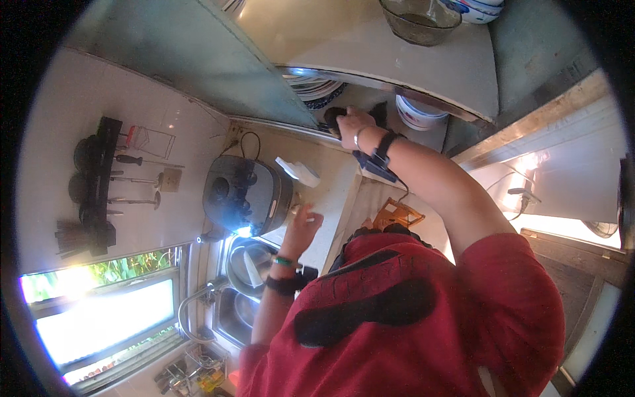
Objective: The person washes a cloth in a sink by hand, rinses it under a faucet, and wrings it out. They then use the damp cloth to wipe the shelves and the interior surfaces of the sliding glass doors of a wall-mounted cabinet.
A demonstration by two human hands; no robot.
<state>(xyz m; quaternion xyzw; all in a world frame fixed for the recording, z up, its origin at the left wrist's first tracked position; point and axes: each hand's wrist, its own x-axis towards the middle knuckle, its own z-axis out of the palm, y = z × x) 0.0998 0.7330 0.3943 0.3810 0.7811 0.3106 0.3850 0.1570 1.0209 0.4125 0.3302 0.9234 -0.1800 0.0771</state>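
My right hand (357,126) reaches into the lower shelf of the wall cabinet (377,49). Its fingers are closed round a dark object (335,119) whose kind I cannot make out; part of it is behind the hand. To one side of that hand lies a stack of plates (314,89), and to the other a white bowl (421,112) with a coloured rim. Lower down, my left hand (303,228) hovers beside the grey rice cooker (248,195), its fingers loosely bent and apart with nothing in them. A white folded item (297,172) rests on the counter near the cooker.
A cabinet door (218,59) hangs at the upper left. The steel sink (235,308) with its curved faucet (187,314) is at the lower left. Utensils hang from a black rack (102,185) on the wall. A glass bowl (421,26) stands on the upper shelf.
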